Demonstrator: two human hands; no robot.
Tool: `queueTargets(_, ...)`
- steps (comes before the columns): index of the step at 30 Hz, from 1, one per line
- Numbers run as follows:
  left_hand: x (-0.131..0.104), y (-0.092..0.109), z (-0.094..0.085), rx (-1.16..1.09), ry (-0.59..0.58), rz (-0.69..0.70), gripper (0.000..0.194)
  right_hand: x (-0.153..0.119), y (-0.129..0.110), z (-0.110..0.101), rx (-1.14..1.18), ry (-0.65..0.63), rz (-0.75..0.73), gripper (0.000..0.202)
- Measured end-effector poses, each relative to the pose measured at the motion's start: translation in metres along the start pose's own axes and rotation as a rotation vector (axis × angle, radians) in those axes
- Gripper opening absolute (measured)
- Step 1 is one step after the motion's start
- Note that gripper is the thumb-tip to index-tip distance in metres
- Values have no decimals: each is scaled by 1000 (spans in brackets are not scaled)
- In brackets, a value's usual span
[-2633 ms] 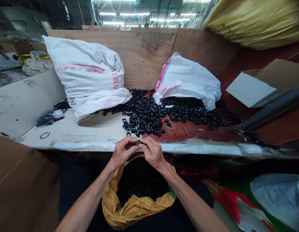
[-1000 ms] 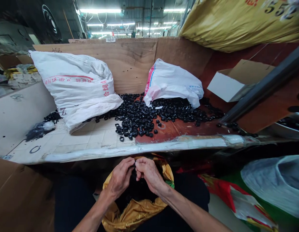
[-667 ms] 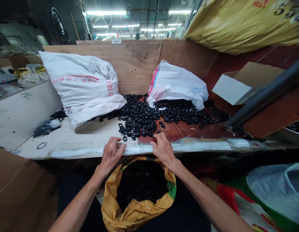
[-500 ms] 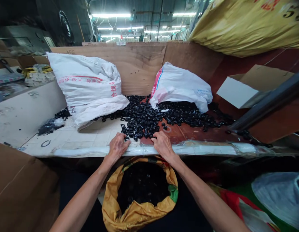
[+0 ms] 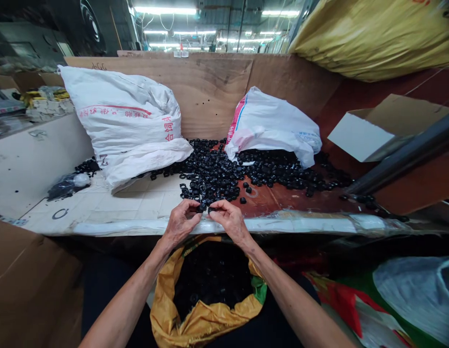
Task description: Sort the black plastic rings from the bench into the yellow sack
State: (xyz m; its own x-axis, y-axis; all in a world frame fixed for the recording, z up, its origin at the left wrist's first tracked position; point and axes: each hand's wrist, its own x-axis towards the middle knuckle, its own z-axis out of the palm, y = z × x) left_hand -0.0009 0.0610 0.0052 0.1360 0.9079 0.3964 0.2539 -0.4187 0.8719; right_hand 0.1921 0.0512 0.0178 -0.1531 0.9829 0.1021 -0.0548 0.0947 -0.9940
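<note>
My left hand (image 5: 181,220) pinches a small black ring-like part (image 5: 202,208) between thumb and fingers, just above the table's front edge. Close beside it, my right hand (image 5: 228,220) pinches another small black part (image 5: 211,210); the two parts are nearly touching. Right behind my fingers spreads a heap of small black plastic parts (image 5: 213,169), some ring-shaped. Below my hands, a yellow woven sack (image 5: 162,309) stands with its mouth spread, filled with dark pieces.
A white sack (image 5: 130,121) leans at the left and another white sack (image 5: 275,125) lies at the right, black parts spilling around both. A white cardboard box (image 5: 362,135) and a dark metal bar (image 5: 402,154) are on the right. A yellow sack (image 5: 377,38) hangs overhead.
Both hands have moved inward from the sides of the heap and now meet in front of it, each with a small black part in its fingertips. The view has shifted slightly.
</note>
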Motion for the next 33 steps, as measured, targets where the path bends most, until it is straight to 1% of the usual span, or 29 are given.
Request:
queueTargets(1,-1,1,0,-55,3,-44,22,0,-1,4,22,-15,11,30)
queueTargets(3,-3,4,-2,-132,-8,-92,28,1,-3,11,28,-2,-23,31)
queueTargets(5,-4,8,-4,-153,-20,-75,31,3,-3,15,-1,20,-100,29)
queueTargets(7,-4,12,-6,-169,-19,-54,29,3,-3,18,-20,21,-163,25)
queueTargets(10,-4,12,-7,-249,-4,-88,24,4,1,20,28,24,-145,23)
queueTargets(14,-4,9,-5,-338,12,-137,29,5,7,21,40,84,-101,27)
queueTargets(17,-5,6,-3,-346,13,-139,30,5,10,22,-24,90,-101,25)
queueTargets(19,-6,5,-3,-344,0,-132,29,5,11,23,-85,82,-129,23)
queueTargets(23,-7,2,-3,-300,-30,-87,27,4,10,24,-261,98,-258,18)
queueTargets(27,-8,3,-4,-255,-26,-44,26,1,8,24,-412,121,-354,21)
queueTargets(30,-9,5,-5,-242,-17,-28,25,0,6,26,-460,121,-380,26)
queueTargets(33,-9,5,-5,-215,-19,-20,24,1,5,26,-439,112,-357,23)
